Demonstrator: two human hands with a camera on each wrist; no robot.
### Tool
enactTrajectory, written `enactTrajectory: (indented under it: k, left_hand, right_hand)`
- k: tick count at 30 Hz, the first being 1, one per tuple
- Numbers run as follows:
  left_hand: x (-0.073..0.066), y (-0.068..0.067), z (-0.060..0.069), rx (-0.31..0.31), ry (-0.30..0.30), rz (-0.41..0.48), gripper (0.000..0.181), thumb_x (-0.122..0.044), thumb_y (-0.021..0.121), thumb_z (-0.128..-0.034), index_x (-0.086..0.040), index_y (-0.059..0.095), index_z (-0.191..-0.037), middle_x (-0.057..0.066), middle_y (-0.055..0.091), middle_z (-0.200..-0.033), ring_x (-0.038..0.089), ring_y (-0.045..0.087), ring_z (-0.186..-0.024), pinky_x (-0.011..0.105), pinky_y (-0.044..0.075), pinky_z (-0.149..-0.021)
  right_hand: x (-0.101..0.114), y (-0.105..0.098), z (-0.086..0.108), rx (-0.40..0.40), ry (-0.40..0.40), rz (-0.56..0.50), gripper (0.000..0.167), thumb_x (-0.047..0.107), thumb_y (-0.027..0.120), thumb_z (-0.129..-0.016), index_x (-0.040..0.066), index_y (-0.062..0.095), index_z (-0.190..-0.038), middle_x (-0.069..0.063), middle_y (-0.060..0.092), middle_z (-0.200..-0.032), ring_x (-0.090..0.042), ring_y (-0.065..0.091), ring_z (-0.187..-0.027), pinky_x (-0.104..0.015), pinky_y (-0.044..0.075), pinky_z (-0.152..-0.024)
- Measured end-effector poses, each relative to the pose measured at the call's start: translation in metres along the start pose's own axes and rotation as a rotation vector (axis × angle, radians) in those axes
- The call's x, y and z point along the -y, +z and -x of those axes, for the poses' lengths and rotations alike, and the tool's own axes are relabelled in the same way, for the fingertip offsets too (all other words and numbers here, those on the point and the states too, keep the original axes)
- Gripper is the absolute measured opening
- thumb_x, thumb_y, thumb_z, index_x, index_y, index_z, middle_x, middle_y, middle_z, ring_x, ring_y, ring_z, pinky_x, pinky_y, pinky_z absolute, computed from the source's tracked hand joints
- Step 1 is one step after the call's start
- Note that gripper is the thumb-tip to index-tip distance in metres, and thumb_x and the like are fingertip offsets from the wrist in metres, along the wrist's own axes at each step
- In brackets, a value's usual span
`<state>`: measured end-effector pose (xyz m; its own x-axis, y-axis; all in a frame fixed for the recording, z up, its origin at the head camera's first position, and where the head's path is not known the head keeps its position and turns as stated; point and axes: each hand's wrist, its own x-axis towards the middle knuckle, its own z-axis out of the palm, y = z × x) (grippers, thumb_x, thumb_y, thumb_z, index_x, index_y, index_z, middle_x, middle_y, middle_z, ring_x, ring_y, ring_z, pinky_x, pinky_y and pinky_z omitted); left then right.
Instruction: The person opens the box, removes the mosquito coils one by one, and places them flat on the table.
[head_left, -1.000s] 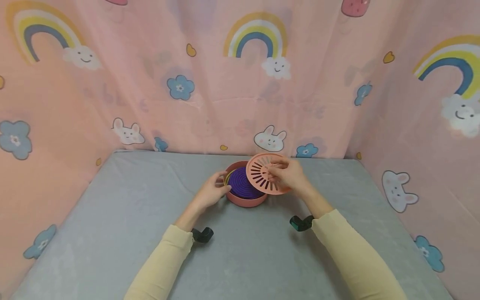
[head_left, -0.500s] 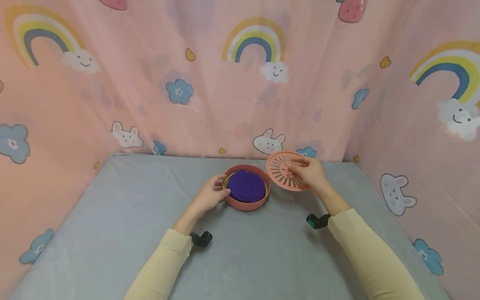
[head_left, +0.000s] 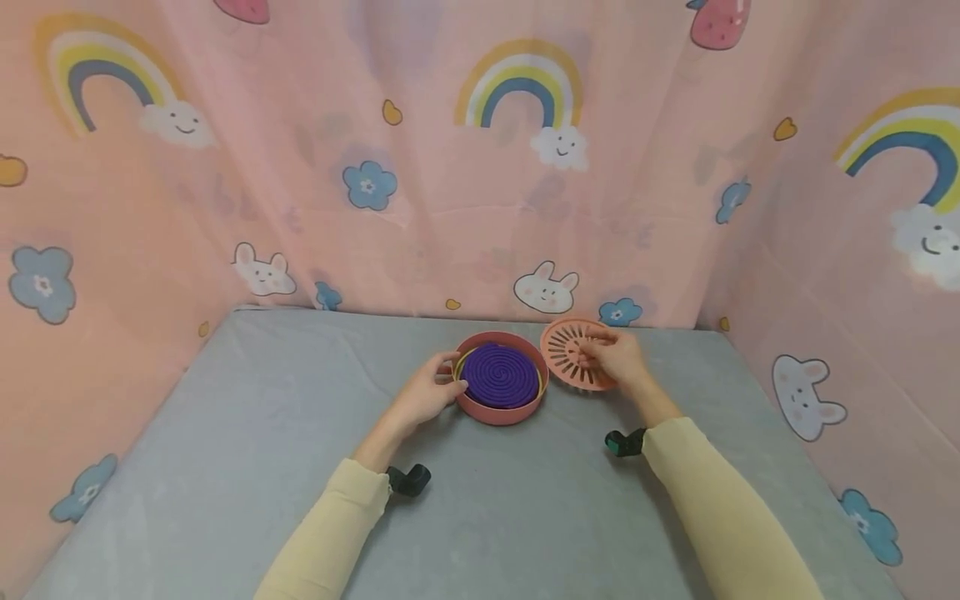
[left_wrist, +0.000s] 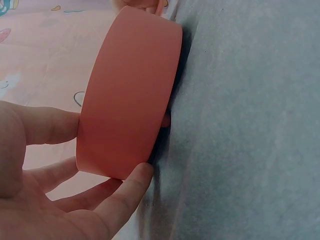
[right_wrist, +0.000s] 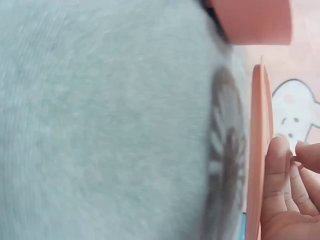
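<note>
A round pink box [head_left: 501, 417] stands on the table, its top uncovered. Coiled inside lies a flat purple spiral [head_left: 498, 375] of rope-like material, with a thin yellow edge [head_left: 542, 387] showing around it. My left hand [head_left: 426, 393] grips the box by its left side; the left wrist view shows fingers against the box wall [left_wrist: 130, 95] at rim and base. To the right of the box, my right hand [head_left: 618, 358] pinches the small centre knob of a round, slotted pink lid [head_left: 566, 350]. In the right wrist view the lid [right_wrist: 256, 150] hangs just above its shadow.
Grey cloth [head_left: 495, 517] covers the table. A pink curtain [head_left: 420, 242] printed with rainbows, rabbits and flowers rises behind the table's back edge and along both sides. A small black device [head_left: 408, 480] sits at the left wrist, and another [head_left: 624, 442] at the right.
My right hand has carried the lid from partly over the box to its right side, then lowered it toward the table. The left hand keeps its hold on the box.
</note>
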<state>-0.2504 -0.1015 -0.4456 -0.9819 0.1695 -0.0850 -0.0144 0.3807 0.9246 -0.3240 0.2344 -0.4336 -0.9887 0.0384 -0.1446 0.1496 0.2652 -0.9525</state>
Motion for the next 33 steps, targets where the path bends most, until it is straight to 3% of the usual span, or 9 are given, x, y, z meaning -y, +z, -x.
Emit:
enactTrajectory:
  k: [6, 12, 15, 19, 21, 28, 33]
  left_hand:
    - [0.000, 0.001, 0.002, 0.002, -0.005, -0.006, 0.057, -0.019, 0.067, -0.0974, -0.014, 0.048, -0.150, 0.019, 0.050, -0.146, 0.035, 0.053, -0.133, 0.048, 0.052, -0.099]
    - [0.001, 0.003, 0.002, 0.011, -0.005, 0.003, 0.056, -0.019, 0.066, -0.0981, -0.015, 0.047, -0.151, 0.019, 0.048, -0.147, 0.036, 0.051, -0.134, 0.048, 0.053, -0.099]
    - [0.002, 0.002, 0.001, 0.013, -0.003, 0.010, 0.056, -0.019, 0.065, -0.0985, -0.014, 0.047, -0.151, 0.020, 0.048, -0.147, 0.036, 0.051, -0.134, 0.047, 0.054, -0.098]
    - [0.001, 0.000, -0.001, 0.016, -0.010, 0.023, 0.057, -0.018, 0.066, -0.0985, -0.014, 0.046, -0.152, 0.019, 0.048, -0.147, 0.035, 0.051, -0.134, 0.044, 0.055, -0.096]
    - [0.000, 0.000, -0.001, 0.018, -0.016, 0.029, 0.058, -0.019, 0.066, -0.0984, -0.015, 0.046, -0.152, 0.019, 0.048, -0.147, 0.034, 0.051, -0.134, 0.042, 0.055, -0.095]
    - [-0.001, -0.001, -0.003, 0.022, -0.020, 0.041, 0.058, -0.018, 0.066, -0.0987, -0.014, 0.045, -0.153, 0.019, 0.048, -0.147, 0.033, 0.052, -0.133, 0.039, 0.057, -0.092]
    - [0.001, 0.000, -0.002, 0.029, -0.026, 0.044, 0.058, -0.017, 0.066, -0.0988, -0.014, 0.044, -0.153, 0.020, 0.047, -0.147, 0.034, 0.053, -0.133, 0.037, 0.057, -0.091]
  right_hand:
    - [-0.012, 0.006, -0.004, 0.006, 0.001, 0.035, 0.048, 0.007, 0.059, -0.103, -0.009, 0.046, -0.146, -0.032, 0.063, -0.125, -0.009, 0.072, -0.073, -0.025, 0.060, -0.071]
    - [-0.016, 0.005, -0.004, 0.006, -0.053, 0.112, 0.042, 0.005, 0.060, -0.100, -0.011, 0.053, -0.138, -0.024, 0.067, -0.105, -0.015, 0.072, -0.068, -0.027, 0.061, -0.066]
    - [-0.013, 0.002, -0.002, 0.003, -0.127, 0.252, 0.039, 0.006, 0.058, -0.099, -0.013, 0.055, -0.134, -0.023, 0.067, -0.101, -0.023, 0.073, -0.075, -0.034, 0.061, -0.069]
    - [0.000, -0.002, 0.003, -0.031, -0.186, 0.462, 0.037, 0.012, 0.055, -0.100, -0.010, 0.060, -0.130, -0.027, 0.065, -0.114, -0.037, 0.066, -0.099, -0.046, 0.055, -0.084]
    - [0.009, -0.002, 0.007, -0.047, -0.204, 0.520, 0.035, 0.015, 0.056, -0.101, -0.008, 0.062, -0.127, -0.027, 0.064, -0.117, -0.039, 0.062, -0.103, -0.050, 0.053, -0.086]
    - [0.038, 0.009, 0.025, -0.015, -0.241, 0.554, 0.034, 0.026, 0.059, -0.104, -0.002, 0.066, -0.123, -0.021, 0.070, -0.111, -0.033, 0.068, -0.098, -0.043, 0.057, -0.081]
    - [0.047, 0.020, 0.036, 0.027, -0.237, 0.524, 0.038, 0.031, 0.058, -0.104, 0.001, 0.066, -0.126, -0.019, 0.068, -0.118, -0.034, 0.067, -0.104, -0.046, 0.057, -0.085]
